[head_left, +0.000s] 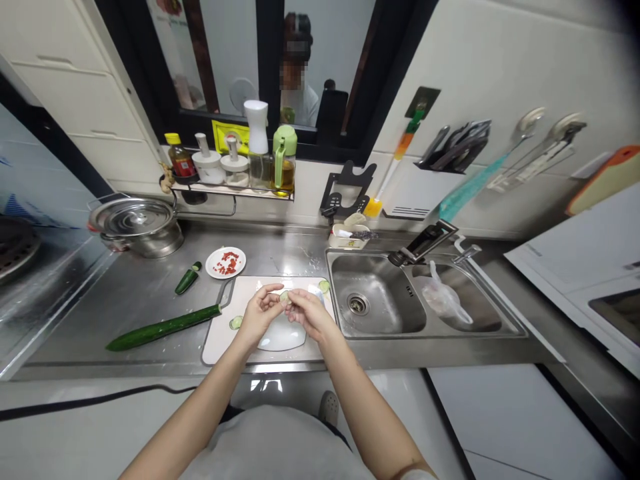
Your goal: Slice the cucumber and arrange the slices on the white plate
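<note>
A thin, pale green cucumber slice [285,296] is pinched between the fingertips of my left hand [261,312] and my right hand [311,312]. Both hands are closed on it, above a white dish [283,339] that they partly cover. The dish rests on a white cutting board [220,340] with a dark rim. More cucumber slices [236,323] lie on the board left of the dish, and another slice [324,287] lies near its top right corner. A long cut cucumber [163,329] reaches the board's left edge.
Behind the board stands a small white plate [213,261] with chopped red pieces, beside a short cucumber piece [187,280]. A lidded steel pot [145,230] sits at the back left. To the right is a double sink [373,327] with a black faucet [425,243]. Condiment bottles [284,160] line a wall rack.
</note>
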Motion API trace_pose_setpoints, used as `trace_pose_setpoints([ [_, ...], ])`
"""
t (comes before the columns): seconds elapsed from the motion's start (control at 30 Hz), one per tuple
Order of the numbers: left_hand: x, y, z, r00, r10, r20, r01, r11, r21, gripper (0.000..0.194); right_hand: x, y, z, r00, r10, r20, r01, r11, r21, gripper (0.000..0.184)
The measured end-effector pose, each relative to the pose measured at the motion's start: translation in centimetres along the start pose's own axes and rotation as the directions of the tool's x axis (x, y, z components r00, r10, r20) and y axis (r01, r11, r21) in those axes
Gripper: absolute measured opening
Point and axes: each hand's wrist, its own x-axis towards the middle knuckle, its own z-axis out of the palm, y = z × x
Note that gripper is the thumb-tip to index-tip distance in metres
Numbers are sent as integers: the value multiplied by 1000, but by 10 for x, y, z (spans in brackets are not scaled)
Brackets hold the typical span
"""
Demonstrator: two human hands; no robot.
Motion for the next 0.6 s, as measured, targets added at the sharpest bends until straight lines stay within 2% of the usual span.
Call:
trace_pose_setpoints([
  [0.27, 2, 6, -1, 993, -7, 114, 14, 998, -57, 52, -4, -9, 5, 999, 18, 34, -17, 999, -34, 29],
  [0.33, 3, 5, -1, 995, -4, 102, 11, 998, -60, 53, -5, -9, 5, 1000, 18, 11, -17, 998, -64, 29],
  [0.4, 4, 4, -2, 999, -10, 41, 12, 999, -52, 53, -6, -8, 6, 1000, -13, -26, 10, 996, -86, 30],
  [0.5, 2, 2, -3, 989, -140, -50, 137, 988, -66, 49, -5, -7, 4, 992, -102, -71, 91, 986, -143, 29],
  [0.53, 2, 1, -3, 975, -218, -41, 214, 972, -96, 48, -5, -7, 3, 988, -135, -81, 119, 978, -172, 29],
  [0.6, 1, 1, -4, 922, -382, 60, 386, 906, -173, 50, -3, -6, 0, 978, -190, -87, 165, 958, -236, 28],
])
